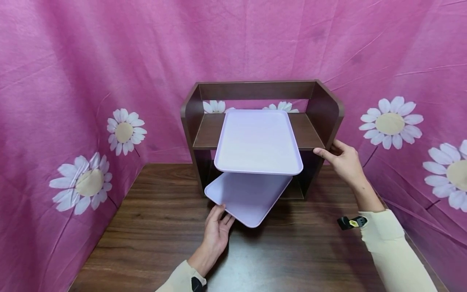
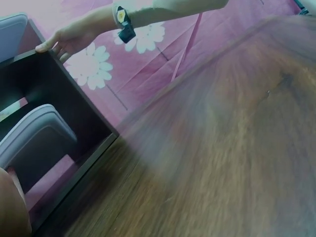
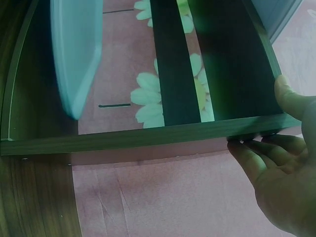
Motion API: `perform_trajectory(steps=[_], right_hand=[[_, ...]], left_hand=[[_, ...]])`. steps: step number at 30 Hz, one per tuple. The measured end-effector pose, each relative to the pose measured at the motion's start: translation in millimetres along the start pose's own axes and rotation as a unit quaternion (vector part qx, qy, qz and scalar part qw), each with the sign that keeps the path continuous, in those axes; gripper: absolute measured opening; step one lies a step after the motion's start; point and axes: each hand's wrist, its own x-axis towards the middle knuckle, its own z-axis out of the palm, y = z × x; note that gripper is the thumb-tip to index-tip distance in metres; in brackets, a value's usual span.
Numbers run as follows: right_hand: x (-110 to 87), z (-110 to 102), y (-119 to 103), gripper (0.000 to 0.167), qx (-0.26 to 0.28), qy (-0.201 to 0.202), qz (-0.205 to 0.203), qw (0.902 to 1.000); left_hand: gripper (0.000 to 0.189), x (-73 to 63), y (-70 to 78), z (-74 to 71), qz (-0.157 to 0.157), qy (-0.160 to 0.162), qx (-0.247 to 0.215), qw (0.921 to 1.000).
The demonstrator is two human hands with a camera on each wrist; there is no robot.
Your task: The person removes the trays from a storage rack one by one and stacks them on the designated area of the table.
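A dark brown two-tier desk shelf (image 1: 257, 90) stands at the back of the table. One lilac tray (image 1: 259, 142) lies on its upper board, its front part jutting out past the board's edge. Below it, a second lilac tray (image 1: 251, 202) sits askew, partly inside the lower compartment, one corner pointing toward me. My left hand (image 1: 215, 237) pinches this lower tray by its front left edge. With my right hand (image 1: 346, 164) I grip the shelf's right side panel (image 3: 148, 136), thumb on the front and fingers behind. The lower tray's far end is hidden under the upper one.
The wooden table (image 1: 160, 227) spreads out in front and to both sides of the shelf. Pink cloth (image 1: 164, 52) with big white daisies hangs behind and on either side. Both wrists carry a dark strap-on device (image 1: 352, 222).
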Motion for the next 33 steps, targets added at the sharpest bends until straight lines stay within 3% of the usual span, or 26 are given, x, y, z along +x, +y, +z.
perform_trajectory(steps=[16,22,33], right_hand=[[0.5,0.9,2.7,0.057,-0.005,0.003,-0.001,1.0],[-0.6,0.5,1.5,0.058,-0.006,0.001,0.002,1.0],[-0.6,0.4,0.5,0.057,-0.007,-0.003,0.005,1.0]], left_hand=[[0.023,13.2,30.1,-17.1,0.005,-0.016,0.029,0.9994],[0.026,15.4,40.3,-24.8,0.011,-0.037,0.042,0.9984],[0.032,19.9,55.6,-37.3,-0.006,-0.069,0.073,0.995]])
